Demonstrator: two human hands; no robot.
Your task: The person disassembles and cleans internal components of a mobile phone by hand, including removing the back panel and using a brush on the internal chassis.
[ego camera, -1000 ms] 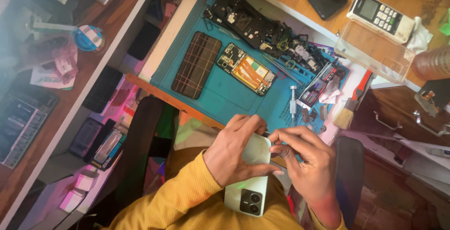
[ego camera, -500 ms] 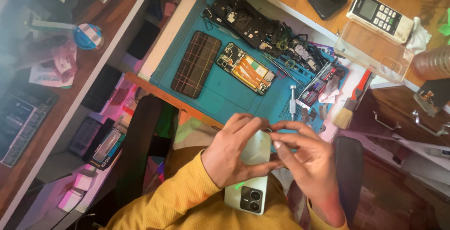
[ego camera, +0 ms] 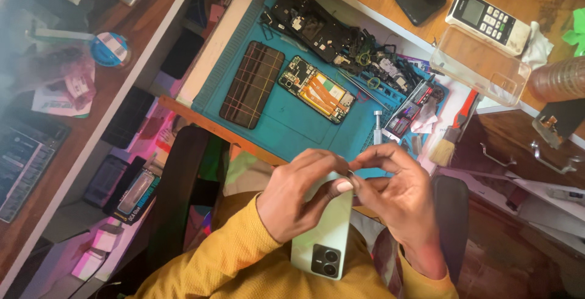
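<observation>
Gripping one pale green phone back cover (ego camera: 323, 238) over the lap, left hand (ego camera: 298, 198) wrapped it | right hand (ego camera: 396, 195) fingertips pinched its top edge | blue mat (ego camera: 286, 125): one dark panel (ego camera: 251, 84), one opened phone (ego camera: 317, 88), one screwdriver (ego camera: 378, 127)

Head camera looks steeply down, close over the workbench (ego camera: 286, 122).

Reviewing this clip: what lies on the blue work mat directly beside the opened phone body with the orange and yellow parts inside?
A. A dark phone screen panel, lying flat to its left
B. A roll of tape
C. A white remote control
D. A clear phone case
A: the dark screen panel lies flat on the blue mat just left of the opened phone body, apart from it; the remote and the clear case sit off the mat on the desk.
</observation>
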